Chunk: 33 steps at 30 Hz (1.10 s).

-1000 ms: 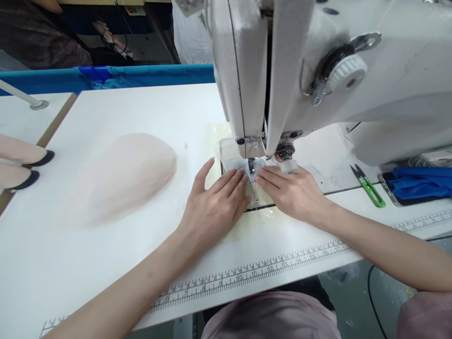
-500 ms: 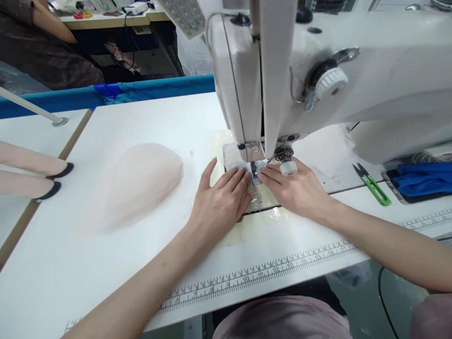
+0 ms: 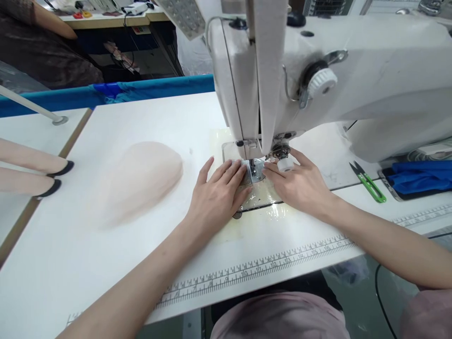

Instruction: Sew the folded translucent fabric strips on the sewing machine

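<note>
A white sewing machine (image 3: pixel 243 89) stands over a metal needle plate (image 3: pixel 257 200). My left hand (image 3: pixel 217 190) lies palm down at the plate's left side, fingers stretched toward the presser foot (image 3: pixel 252 167). On the other side, my right hand (image 3: pixel 298 181) rests with its fingers extended beside the foot, partly behind the white knob (image 3: pixel 285 165). No cloth can be made out under either hand. Left of my hands, a pale beige, hazy oval patch (image 3: pixel 148 179) shows on the white table (image 3: pixel 134 263); its kind is unclear.
Green thread snips (image 3: pixel 369 181) lie at the right, near a blue cloth (image 3: pixel 422 176) on a dark tray-like object. A printed ruler (image 3: pixel 247 273) runs along the front edge. Two beige tubular shapes with black ends (image 3: pixel 31 169) reach in from the left. Another person (image 3: pixel 45 47) sits beyond.
My right hand has shifted slightly away from the presser foot, leaving a wider gap between my hands. My left hand has moved a little to the left. The view has shifted slightly.
</note>
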Each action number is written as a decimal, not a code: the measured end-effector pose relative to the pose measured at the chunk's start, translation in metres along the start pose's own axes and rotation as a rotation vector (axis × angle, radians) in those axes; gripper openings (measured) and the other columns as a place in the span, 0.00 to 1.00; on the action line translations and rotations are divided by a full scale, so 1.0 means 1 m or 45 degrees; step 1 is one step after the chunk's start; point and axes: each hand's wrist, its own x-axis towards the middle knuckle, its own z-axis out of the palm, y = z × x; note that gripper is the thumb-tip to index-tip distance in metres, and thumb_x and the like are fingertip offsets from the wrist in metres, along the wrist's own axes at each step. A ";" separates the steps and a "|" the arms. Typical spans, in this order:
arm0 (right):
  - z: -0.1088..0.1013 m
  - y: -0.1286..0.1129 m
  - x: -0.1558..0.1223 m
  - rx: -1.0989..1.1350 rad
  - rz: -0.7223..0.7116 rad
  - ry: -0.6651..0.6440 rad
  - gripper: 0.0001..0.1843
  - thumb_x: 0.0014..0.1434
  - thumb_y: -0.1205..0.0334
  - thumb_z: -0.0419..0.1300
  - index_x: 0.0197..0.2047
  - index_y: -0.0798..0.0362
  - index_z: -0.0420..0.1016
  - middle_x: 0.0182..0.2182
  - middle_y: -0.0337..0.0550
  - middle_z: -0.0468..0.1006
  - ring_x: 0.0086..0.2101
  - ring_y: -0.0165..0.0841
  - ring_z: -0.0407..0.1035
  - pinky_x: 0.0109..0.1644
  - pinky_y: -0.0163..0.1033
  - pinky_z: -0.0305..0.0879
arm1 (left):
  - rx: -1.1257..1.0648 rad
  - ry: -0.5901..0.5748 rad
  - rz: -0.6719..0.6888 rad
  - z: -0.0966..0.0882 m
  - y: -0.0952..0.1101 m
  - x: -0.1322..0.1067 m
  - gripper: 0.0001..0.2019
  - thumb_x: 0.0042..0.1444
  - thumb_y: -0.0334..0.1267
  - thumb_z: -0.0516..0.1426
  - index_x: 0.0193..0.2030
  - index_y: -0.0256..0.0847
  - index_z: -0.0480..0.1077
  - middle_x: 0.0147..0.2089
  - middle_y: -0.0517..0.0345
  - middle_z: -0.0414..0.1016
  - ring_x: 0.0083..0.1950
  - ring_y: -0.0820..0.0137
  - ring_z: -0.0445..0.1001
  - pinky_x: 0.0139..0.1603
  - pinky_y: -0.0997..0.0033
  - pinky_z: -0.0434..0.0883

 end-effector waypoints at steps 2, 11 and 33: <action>-0.002 0.001 0.000 0.014 0.024 -0.015 0.15 0.60 0.75 0.51 0.40 0.54 0.78 0.40 0.41 0.83 0.40 0.34 0.74 0.60 0.48 0.61 | 0.005 0.005 -0.022 0.000 -0.001 0.000 0.21 0.65 0.43 0.51 0.61 0.37 0.65 0.59 0.45 0.72 0.62 0.54 0.68 0.66 0.41 0.58; -0.011 -0.007 0.000 0.186 0.005 0.061 0.16 0.58 0.77 0.51 0.41 0.57 0.78 0.41 0.41 0.83 0.36 0.32 0.75 0.44 0.39 0.67 | -0.001 0.056 0.357 -0.025 0.020 -0.011 0.12 0.64 0.40 0.53 0.47 0.36 0.73 0.36 0.53 0.78 0.34 0.67 0.76 0.34 0.66 0.72; -0.024 -0.012 0.004 1.407 0.617 -0.211 0.17 0.59 0.67 0.59 0.52 0.52 0.74 0.41 0.42 0.81 0.27 0.28 0.74 0.30 0.35 0.70 | -0.395 -0.479 -0.786 -0.055 -0.015 0.000 0.07 0.54 0.44 0.59 0.30 0.45 0.74 0.21 0.63 0.71 0.20 0.73 0.64 0.19 0.73 0.57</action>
